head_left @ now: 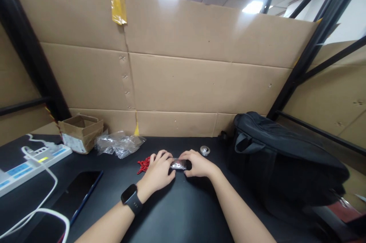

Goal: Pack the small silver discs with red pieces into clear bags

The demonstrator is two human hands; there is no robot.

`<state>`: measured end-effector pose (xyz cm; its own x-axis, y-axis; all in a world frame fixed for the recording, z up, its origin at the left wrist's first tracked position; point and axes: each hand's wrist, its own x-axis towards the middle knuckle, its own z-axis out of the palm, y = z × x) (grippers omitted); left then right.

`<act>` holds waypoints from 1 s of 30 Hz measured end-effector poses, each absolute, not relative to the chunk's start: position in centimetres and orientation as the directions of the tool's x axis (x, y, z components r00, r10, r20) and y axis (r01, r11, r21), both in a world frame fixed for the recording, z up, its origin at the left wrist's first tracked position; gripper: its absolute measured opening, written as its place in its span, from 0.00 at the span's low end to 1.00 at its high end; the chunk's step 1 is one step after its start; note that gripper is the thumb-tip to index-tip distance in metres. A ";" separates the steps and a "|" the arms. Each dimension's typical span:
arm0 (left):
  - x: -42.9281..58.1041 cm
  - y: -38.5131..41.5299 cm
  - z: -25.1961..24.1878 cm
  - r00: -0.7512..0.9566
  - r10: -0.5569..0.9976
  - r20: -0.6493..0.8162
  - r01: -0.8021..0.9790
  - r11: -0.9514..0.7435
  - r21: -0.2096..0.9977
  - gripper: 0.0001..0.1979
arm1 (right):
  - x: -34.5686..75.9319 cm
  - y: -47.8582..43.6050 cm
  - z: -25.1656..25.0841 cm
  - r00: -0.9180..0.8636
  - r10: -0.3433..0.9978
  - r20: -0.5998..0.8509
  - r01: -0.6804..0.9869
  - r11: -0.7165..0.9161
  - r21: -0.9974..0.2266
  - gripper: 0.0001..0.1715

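A small dark object with a shiny, silvery, see-through-looking surface [178, 164] sits on the black tabletop between my hands; its exact kind is too small to tell. My left hand [160, 169] holds it from the left with bent fingers and thumb. From the right, my right hand [196, 163] grips its other end, fingers on the far side and thumb on the near side. Part of the object is hidden by the fingers. A tangle of red cord-like material [143, 164] lies just left of my left hand, partly covered by it. Beyond my right hand lies a small roll of tape [205, 150].
At left are a white power strip [34, 164] with white cables, a dark tablet or phone [77, 193], an open cardboard box [81, 132] and crumpled clear plastic [120, 144]. A black bag [280, 163] stands at right. A cardboard wall [177, 82] closes the back.
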<state>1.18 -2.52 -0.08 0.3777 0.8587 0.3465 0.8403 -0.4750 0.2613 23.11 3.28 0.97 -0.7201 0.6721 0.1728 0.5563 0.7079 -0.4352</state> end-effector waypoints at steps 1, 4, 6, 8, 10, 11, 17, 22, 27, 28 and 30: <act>1.2 -2.5 -0.1 0.371 0.859 0.354 0.845 -0.470 0.255 0.13 | 23.1 3.3 1.0 -0.710 0.681 0.178 0.564 0.701 -0.436 0.26; 1.3 -2.4 -0.3 0.342 0.863 0.371 0.859 -0.447 0.250 0.11 | 22.9 3.2 1.1 -0.679 0.703 0.212 0.556 0.681 -0.477 0.14; 1.2 -2.2 -0.4 0.316 0.869 0.381 0.867 -0.427 0.255 0.12 | 22.8 3.2 1.2 -0.648 0.731 0.213 0.540 0.638 -0.549 0.12; 1.2 -2.0 -0.6 0.289 0.875 0.389 0.877 -0.405 0.259 0.12 | 22.8 3.3 1.1 -0.605 0.771 0.198 0.525 0.574 -0.628 0.12; 1.2 -1.8 -0.7 0.275 0.879 0.390 0.886 -0.389 0.252 0.12 | 22.8 3.5 0.9 -0.568 0.802 0.188 0.517 0.525 -0.676 0.11; 1.2 -1.8 -0.7 0.267 0.880 0.393 0.892 -0.380 0.245 0.11 | 22.8 3.6 0.7 -0.553 0.811 0.189 0.519 0.513 -0.683 0.10; 1.5 -2.3 0.5 0.307 0.847 0.433 0.890 -0.417 0.184 0.18 | 22.3 4.1 -0.3 -0.482 0.854 0.194 0.579 0.477 -0.661 0.09; 2.0 -3.3 0.4 0.555 0.762 0.333 0.767 -0.624 0.148 0.22 | 22.1 4.4 -0.8 -0.413 0.887 0.205 0.700 0.453 -0.552 0.09; 2.3 -3.1 -0.8 0.504 0.792 0.344 0.814 -0.569 0.116 0.25 | 22.3 4.7 -0.4 -0.308 0.898 0.313 0.796 0.423 -0.432 0.10; 2.4 -2.9 -0.9 0.490 0.799 0.348 0.825 -0.554 0.110 0.26 | 22.5 4.7 -0.3 -0.293 0.902 0.316 0.808 0.411 -0.423 0.10; 2.4 -2.3 -1.1 0.460 0.817 0.349 0.849 -0.519 0.096 0.26 | 23.0 4.9 0.1 -0.261 0.913 0.315 0.827 0.380 -0.415 0.09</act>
